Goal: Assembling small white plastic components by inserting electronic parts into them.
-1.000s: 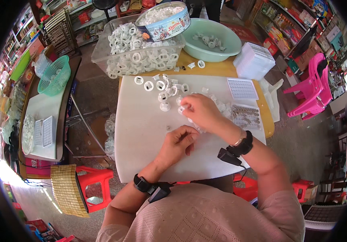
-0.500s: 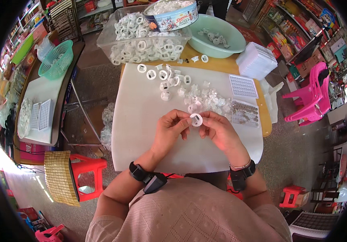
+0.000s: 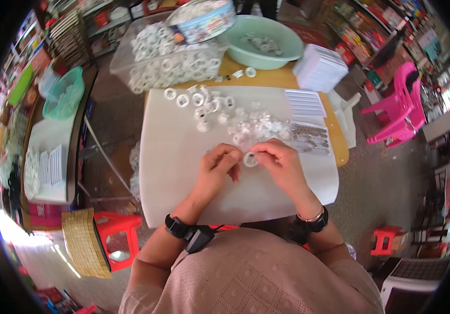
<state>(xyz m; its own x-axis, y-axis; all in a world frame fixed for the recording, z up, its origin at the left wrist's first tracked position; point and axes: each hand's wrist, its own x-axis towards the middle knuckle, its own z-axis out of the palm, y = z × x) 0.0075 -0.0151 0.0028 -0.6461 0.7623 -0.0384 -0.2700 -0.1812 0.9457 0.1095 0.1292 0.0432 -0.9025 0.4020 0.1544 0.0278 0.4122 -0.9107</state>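
My right hand (image 3: 280, 159) pinches a white round plastic part (image 3: 250, 159) with a hole in its middle, just above the near half of the white board. Beside the part, my left hand (image 3: 218, 165) has its thumb and forefinger pressed together. Whether anything small is between them is too blurred to see. Just beyond my fingertips another white round part (image 3: 242, 139) rests on the board. A heap of small clear-white plastic pieces (image 3: 261, 124) lies past it, and several white round parts (image 3: 202, 111) are scattered to the left.
A flat case of small greyish pieces (image 3: 311, 139) and a white gridded tray (image 3: 305, 103) lie on the right. Behind stand a clear bin (image 3: 125, 65) of white parts, a round tin (image 3: 204, 26), a green basin (image 3: 267, 63) and stacked white trays (image 3: 320, 68).
My left hand has come slightly away from the round part, which my right hand still holds. The view has shifted and blurred a little.
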